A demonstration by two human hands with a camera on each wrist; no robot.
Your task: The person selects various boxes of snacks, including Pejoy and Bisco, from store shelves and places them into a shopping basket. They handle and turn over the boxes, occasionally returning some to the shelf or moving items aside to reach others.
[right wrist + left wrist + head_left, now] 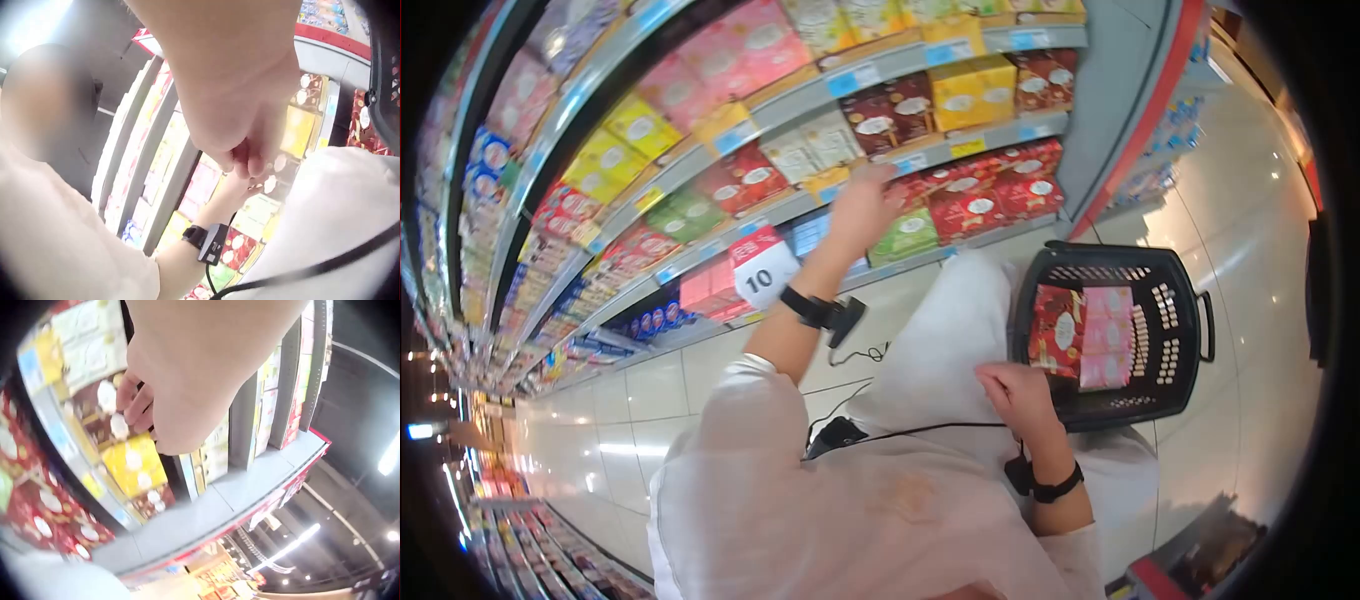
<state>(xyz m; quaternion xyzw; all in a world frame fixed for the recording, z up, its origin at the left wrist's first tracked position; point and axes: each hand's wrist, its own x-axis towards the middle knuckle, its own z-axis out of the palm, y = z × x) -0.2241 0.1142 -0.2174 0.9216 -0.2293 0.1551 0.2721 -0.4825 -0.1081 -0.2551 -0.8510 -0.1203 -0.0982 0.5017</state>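
My left hand (868,207) reaches out to the shelf, near its lower price rail. In the left wrist view its bent fingers (139,407) overlap the dark brown boxes (101,419), beside a yellow box (134,464); nothing shows in its grasp. Red boxes (980,208) and a green box (906,234) lie on the tier below the hand. My right hand (1020,395) hangs loosely curled over my lap, beside the black basket (1122,408), and holds nothing. In the basket lie a red box (1056,330) and a pink pack (1107,335).
Shelf tiers of boxed goods run along the left and front. A round-ended price sign (762,268) marked 10 juts out by my left forearm. A grey end panel with a red edge (1145,120) closes the shelf at right. A thin black cable (940,428) crosses my lap.
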